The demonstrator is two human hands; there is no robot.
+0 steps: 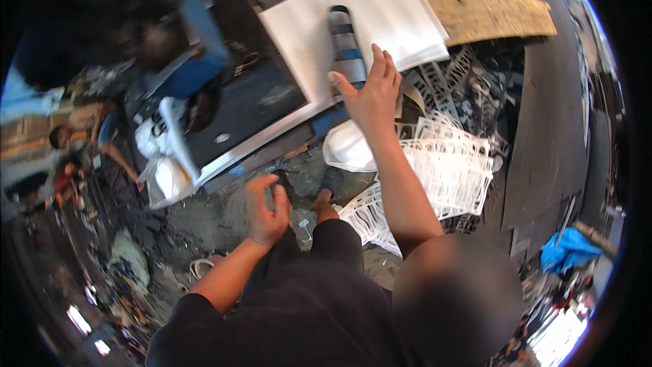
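A sole-shaped cutting die point(345, 34) with a dark rim and blue crossbars lies on a stack of white sheets point(295, 24). My right hand point(372, 98) is over the near end of the die, thumb and fingers spread, with nothing seen in its grasp. Whether it touches the die I cannot tell. Lower and to the left, my left hand point(268, 211) hangs in the air above the floor. Its fingers are bent but apart from the thumb, and it holds nothing.
Left of the sheets is a dark flat bed point(251, 109) with a metal edge, beside a blue machine part point(193, 71). White cut-out scrap sheets point(448, 170) are heaped under my right forearm. A yellowish board point(489, 15) sticks out at right. Another person point(105, 139) is at far left.
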